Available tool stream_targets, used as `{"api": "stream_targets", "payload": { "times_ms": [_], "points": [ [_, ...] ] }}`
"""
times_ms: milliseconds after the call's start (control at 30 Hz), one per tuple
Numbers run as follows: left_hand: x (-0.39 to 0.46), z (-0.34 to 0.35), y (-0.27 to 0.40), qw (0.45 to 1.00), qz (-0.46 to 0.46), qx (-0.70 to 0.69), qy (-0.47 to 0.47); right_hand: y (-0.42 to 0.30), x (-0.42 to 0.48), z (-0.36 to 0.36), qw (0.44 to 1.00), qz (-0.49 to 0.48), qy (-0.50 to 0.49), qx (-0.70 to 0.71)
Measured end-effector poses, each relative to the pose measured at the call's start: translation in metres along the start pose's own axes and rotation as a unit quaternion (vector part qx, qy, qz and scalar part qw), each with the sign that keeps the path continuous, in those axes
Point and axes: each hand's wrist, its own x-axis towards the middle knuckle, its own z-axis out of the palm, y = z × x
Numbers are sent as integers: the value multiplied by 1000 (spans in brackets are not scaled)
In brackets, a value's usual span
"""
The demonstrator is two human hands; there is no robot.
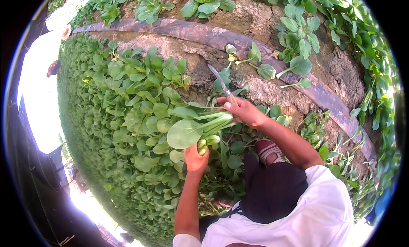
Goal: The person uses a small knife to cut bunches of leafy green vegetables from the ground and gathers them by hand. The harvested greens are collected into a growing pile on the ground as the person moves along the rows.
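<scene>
My right hand [246, 112] grips the wooden handle of a small curved knife [219, 77], its blade pointing up and to the left. The same hand is at the pale cut base of a leafy green plant [214, 123], like bok choy, whose stalks fan out to the left; how far its fingers close on that base is hard to tell. Just below, my left hand [196, 159] is closed around several pale-green stem bases [203, 147]. A broad leaf [184, 134] lies over the top of that hand and hides part of the hold.
Dense leafy greens [127, 125] fill the bed at the left. A dark flat strip [204, 34] curves across cracked soil [255, 90], with loose leaves [266, 71] near it. More plants [300, 32] grow beyond the strip. A sandaled foot [270, 152] is beside my right forearm.
</scene>
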Motion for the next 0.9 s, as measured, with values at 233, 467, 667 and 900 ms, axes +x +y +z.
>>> {"api": "stream_targets", "payload": {
  "times_ms": [233,467,667,900],
  "points": [
    [-15,-15,49,971,-131,-161,-120,-59,-42,32,746,-390,168,-513],
    [12,-80,71,990,91,-88,-60,-46,-43,44,847,-267,6,-459],
    [77,-66,50,930,-49,-216,-293,-12,-10,34,947,-137,42,-288],
    [130,-59,-28,912,-165,216,-308,39,51,-2,794,-111,32,-597]
  ]
}}
